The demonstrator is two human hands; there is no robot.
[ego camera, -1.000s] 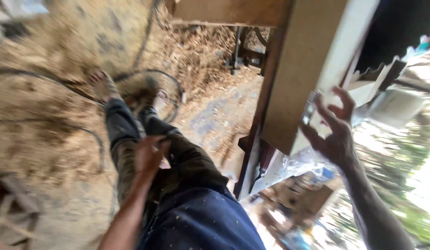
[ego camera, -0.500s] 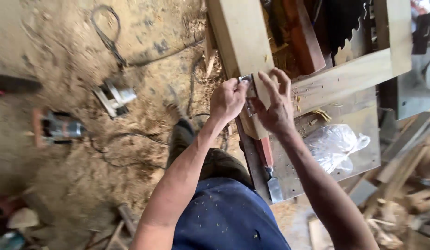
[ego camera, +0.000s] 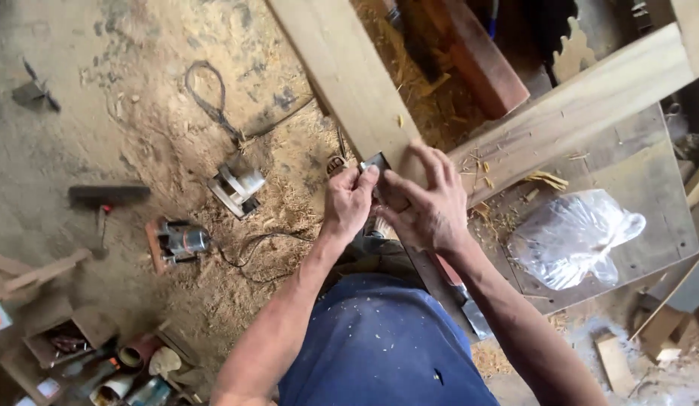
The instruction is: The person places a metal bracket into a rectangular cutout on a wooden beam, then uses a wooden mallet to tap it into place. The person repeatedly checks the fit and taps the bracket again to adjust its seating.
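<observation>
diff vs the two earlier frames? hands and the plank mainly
A second ago the left hand rested on the knee and the right hand reached up at a board. Both then came together at the end of the pale plank, pinching a small metal piece against it. Since half a second ago that hold, the clear plastic bag and the power tools on the sawdust floor look unchanged.
</observation>
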